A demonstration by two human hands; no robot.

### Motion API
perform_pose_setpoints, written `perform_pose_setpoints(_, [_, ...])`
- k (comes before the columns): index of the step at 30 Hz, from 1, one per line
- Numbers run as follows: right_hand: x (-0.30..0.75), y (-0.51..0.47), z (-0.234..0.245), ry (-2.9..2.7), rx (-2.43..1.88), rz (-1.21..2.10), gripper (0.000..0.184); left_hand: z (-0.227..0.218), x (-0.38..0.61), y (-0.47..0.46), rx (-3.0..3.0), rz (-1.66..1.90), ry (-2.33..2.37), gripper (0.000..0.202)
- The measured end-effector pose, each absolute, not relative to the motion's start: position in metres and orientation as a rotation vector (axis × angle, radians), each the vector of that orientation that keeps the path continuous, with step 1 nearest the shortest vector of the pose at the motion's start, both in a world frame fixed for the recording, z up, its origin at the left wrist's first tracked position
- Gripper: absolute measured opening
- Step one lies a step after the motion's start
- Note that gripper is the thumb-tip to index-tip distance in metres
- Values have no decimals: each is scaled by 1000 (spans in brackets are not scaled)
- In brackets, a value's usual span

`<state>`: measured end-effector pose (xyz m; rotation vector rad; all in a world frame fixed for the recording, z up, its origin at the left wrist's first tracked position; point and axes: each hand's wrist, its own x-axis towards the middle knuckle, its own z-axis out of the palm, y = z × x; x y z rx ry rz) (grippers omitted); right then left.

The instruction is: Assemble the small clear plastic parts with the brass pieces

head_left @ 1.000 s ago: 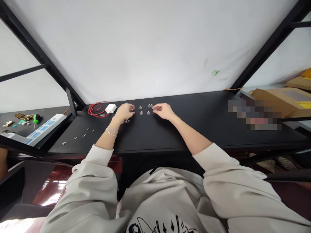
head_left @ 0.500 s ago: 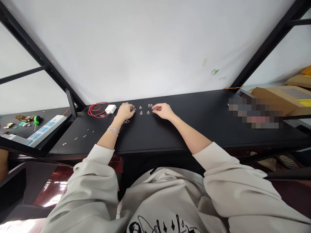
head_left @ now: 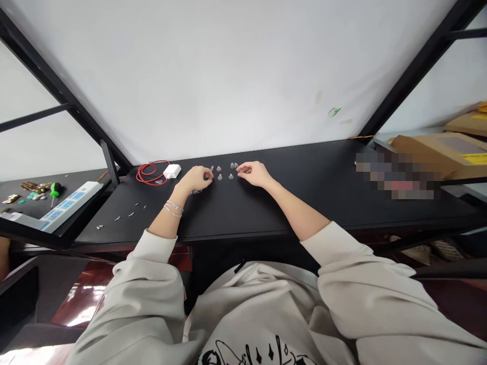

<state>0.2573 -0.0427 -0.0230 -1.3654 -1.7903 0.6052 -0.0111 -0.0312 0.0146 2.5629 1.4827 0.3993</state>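
Silver studs [head_left: 219,172] sit in rows on the black bench [head_left: 304,203]. Left of the studs, the left hand [head_left: 196,178] has its fingers [head_left: 208,175] drawn together at the nearest one, grip unclear; right of them, the right hand's [head_left: 254,174] fingers [head_left: 240,170] curl loosely, empty.

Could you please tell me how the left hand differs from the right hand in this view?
The left hand has silver chain bracelets on its wrist, while the right hand has a bare wrist. The left hand lies nearer the white block and red wire than the right hand does. Both reach toward the rows of small grey pieces over the black table.
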Motion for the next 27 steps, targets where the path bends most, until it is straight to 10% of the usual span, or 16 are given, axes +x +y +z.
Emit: perform_pose_setpoints(27, [216, -43, 1, -2018, -1163, 503, 19, 21, -24, -31, 2469, 458, 1551, 31])
